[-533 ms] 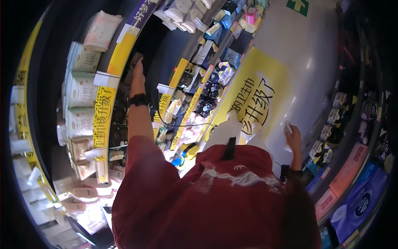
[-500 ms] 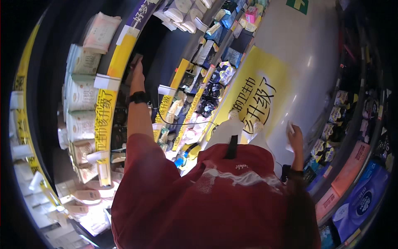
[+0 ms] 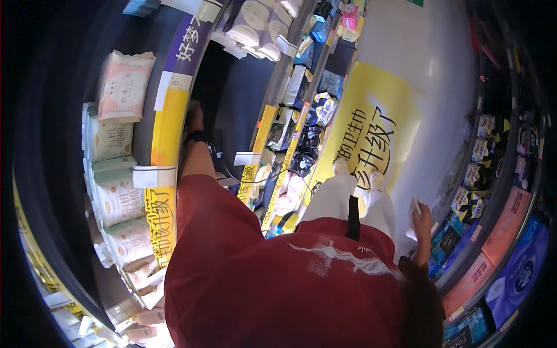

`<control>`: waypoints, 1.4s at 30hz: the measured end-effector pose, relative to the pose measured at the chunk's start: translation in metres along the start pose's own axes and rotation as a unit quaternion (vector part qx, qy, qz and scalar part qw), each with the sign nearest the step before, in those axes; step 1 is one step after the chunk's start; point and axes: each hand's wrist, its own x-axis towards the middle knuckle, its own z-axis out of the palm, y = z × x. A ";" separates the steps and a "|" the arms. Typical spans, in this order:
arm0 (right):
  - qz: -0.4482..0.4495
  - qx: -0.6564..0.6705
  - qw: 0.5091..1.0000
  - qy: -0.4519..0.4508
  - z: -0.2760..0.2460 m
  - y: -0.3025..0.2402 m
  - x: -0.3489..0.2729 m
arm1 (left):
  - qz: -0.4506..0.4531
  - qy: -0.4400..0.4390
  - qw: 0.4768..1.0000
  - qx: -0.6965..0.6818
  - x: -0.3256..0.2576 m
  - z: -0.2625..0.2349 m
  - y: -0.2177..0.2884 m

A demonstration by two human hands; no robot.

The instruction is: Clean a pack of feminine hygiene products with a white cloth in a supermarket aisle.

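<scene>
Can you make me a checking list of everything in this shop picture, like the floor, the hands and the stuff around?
Surface: glossy grey floor with a big yellow floor sign.
Job's things: white cloth-like thing in the right hand; empty dark shelf.
Clutter: nothing seen loose on the floor.
Grippers: left hand reaches up into the shelf, a black wristband on it; grip unclear.
Cables: a thin dark cable by the lower shelves.
Surroundings: tissue packs at left, blue packages at right.
</scene>
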 end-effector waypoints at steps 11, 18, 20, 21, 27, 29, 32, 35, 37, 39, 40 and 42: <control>0.037 -0.059 0.997 0.024 -0.009 -0.001 -0.008 | 0.007 0.014 0.999 0.030 0.010 0.006 -0.016; 0.002 -0.075 0.997 -0.030 -0.014 -0.010 0.007 | 0.028 0.007 0.998 0.052 -0.016 0.003 0.002; -0.045 -0.080 0.995 -0.024 -0.016 -0.017 0.014 | 0.047 -0.003 0.997 0.064 -0.034 0.003 0.030; -0.035 -0.103 0.994 -0.018 -0.014 -0.027 0.020 | 0.050 0.005 0.996 0.074 -0.042 0.005 0.038; -0.131 -0.038 0.990 -0.026 -0.015 -0.056 0.063 | 0.027 0.132 0.965 0.225 -0.104 0.032 0.067; -0.154 -0.010 0.988 -0.016 -0.018 -0.056 0.070 | 0.066 0.113 0.960 0.249 -0.142 0.029 0.086; -0.164 -0.034 0.986 0.001 -0.029 -0.057 0.069 | 0.091 0.073 0.984 0.133 -0.183 0.015 0.101; -0.147 -0.052 0.988 0.002 -0.036 -0.054 0.067 | 0.013 0.113 0.991 0.067 -0.167 0.020 0.089; -0.154 -0.067 0.986 0.000 -0.041 -0.050 0.058 | -0.098 0.134 0.986 -0.003 -0.142 0.035 0.077; -0.169 -0.108 0.980 -0.003 -0.046 -0.043 0.054 | -0.154 0.084 0.981 -0.089 -0.119 0.047 0.066; -0.174 -0.110 0.979 -0.002 -0.047 -0.040 0.053 | -0.209 0.032 0.963 -0.166 -0.108 0.051 0.058; -0.148 -0.088 0.985 -0.009 -0.048 -0.034 0.050 | -0.234 0.025 0.949 -0.211 -0.099 0.055 0.049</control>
